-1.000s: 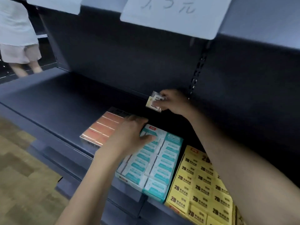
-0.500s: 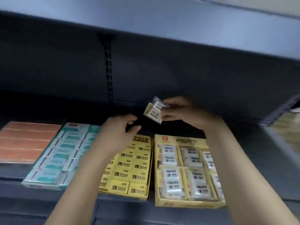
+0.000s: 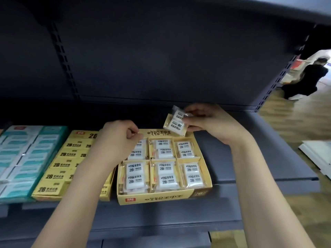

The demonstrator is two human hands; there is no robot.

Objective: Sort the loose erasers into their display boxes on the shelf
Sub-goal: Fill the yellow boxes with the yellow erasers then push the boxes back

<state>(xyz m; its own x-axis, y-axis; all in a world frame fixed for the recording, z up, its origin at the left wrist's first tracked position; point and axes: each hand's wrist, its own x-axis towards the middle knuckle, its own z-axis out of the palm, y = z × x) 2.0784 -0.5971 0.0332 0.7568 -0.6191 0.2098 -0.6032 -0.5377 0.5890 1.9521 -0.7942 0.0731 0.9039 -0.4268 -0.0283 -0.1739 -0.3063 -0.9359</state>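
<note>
Dark grey metal shelf [image 3: 250, 158], slotted uprights on the back panel, upper shelf overhanging at top right. Wood-look floor [image 3: 295, 126] visible past the right end; blurred figure in dark clothing [image 3: 308, 77] standing out there. White flat item [image 3: 317, 154] lying at the far right edge, identity unclear.

Three display boxes in a row along the shelf front, sides touching or nearly so:
- teal display box [image 3: 26, 161] at left, filled with teal-and-white erasers, blurred.
- yellow 2B display box [image 3: 60, 169] in the middle, rows of yellow-sleeved erasers, right part hidden by the left forearm.
- tan display box [image 3: 161, 198] at right, six compartments in a two-by-three grid, each holding clear-wrapped packs of white 2B erasers. Back-left compartment partly hidden behind the left hand.

Left hand [image 3: 118, 140] over the back-left corner of the tan display box, fingers curled in toward the thumb; looks to be holding nothing, contact with the packs below not resolvable.

Right hand [image 3: 209, 122] raised behind the tan display box's back-right corner, pinching a wrapped eraser pack [image 3: 176, 125] between thumb and fingers. Pack tilted, clear of the compartments, lower corner overlapping the box's back flap in view; two white 2B erasers inside, print upside down from here.
</note>
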